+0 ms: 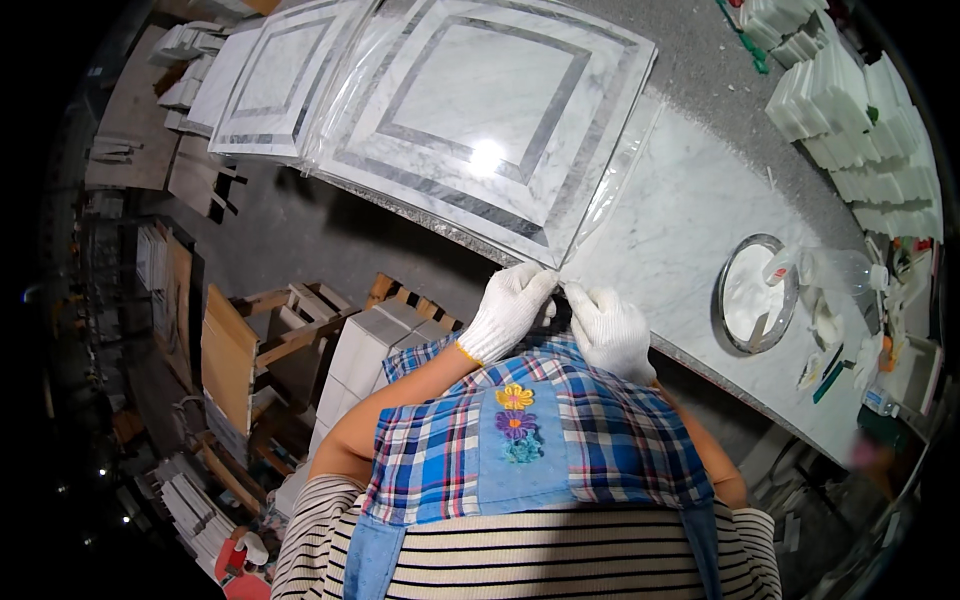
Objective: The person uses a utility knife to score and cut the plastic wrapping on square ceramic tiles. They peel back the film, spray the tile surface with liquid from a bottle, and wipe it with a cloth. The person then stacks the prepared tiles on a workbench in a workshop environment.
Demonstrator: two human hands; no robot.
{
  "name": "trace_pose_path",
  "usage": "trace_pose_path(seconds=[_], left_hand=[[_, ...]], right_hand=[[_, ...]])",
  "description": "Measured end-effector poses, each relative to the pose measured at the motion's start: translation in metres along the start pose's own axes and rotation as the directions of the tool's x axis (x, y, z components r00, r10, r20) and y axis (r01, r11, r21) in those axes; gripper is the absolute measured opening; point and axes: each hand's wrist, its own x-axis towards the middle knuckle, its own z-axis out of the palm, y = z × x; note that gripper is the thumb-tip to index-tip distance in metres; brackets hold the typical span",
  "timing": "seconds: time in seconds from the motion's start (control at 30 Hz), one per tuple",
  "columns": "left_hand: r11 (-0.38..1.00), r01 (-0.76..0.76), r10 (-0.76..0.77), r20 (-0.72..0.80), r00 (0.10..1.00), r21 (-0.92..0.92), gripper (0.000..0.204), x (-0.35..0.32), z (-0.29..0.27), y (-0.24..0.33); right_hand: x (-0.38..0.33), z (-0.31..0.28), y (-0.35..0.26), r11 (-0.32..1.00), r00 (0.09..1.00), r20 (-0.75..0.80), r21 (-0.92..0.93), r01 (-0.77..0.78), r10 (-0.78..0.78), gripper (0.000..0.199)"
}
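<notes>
Big gray-and-white square tile (pixel 475 125), flat on tabletop (pixel 695 55) | left hand (pixel 512 308) and right hand (pixel 608 328): fingertips bunched by tile's near corner, can't tell what they pinch | step: maybe corner work | next: seems to need gentle fingers

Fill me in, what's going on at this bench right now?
A person in white gloves has the left hand and right hand close together at the near corner of a marble panel with grey bands. What they pinch, if anything, is too small to tell. Clear plastic film shows along the panel's right edge. Farther right are a round dish with white material and a clear bottle.
</notes>
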Motion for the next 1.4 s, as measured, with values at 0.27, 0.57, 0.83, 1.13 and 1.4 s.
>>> trace_pose_path(seconds=[0.27, 0.57, 0.83, 1.13, 1.4], left_hand=[[0.999, -0.037, 0.037, -0.026, 0.999, -0.034, 0.03, -0.008, 0.0, 0.002], [0.996, -0.073, 0.072, -0.025, 0.997, -0.049, 0.033, 0.008, 0.003, -0.014], [0.997, -0.011, 0.004, -0.097, 0.995, -0.07, 0.033, 0.009, 0.008, -0.001], [0.999, -0.01, 0.015, -0.156, 0.988, 0.032, 0.037, 0.017, 0.006, -0.005], [0.988, 0.032, -0.01, -0.14, 0.99, 0.154, 0.041, 0.019, 0.005, 0.002]], right_hand=[[-0.006, 0.011, 0.008, 0.995, 0.987, -0.126, 0.007, 0.104, -0.103, 0.035], [-0.007, 0.02, 0.003, 0.995, 0.987, -0.125, -0.014, 0.098, -0.099, 0.027], [-0.002, 0.018, -0.002, 0.993, 0.983, -0.143, -0.043, 0.105, -0.111, 0.03], [-0.003, 0.021, -0.003, 0.992, 0.978, -0.171, -0.076, 0.103, -0.115, 0.033], [-0.006, 0.021, -0.003, 0.995, 0.988, -0.128, -0.06, 0.081, -0.088, 0.041]])
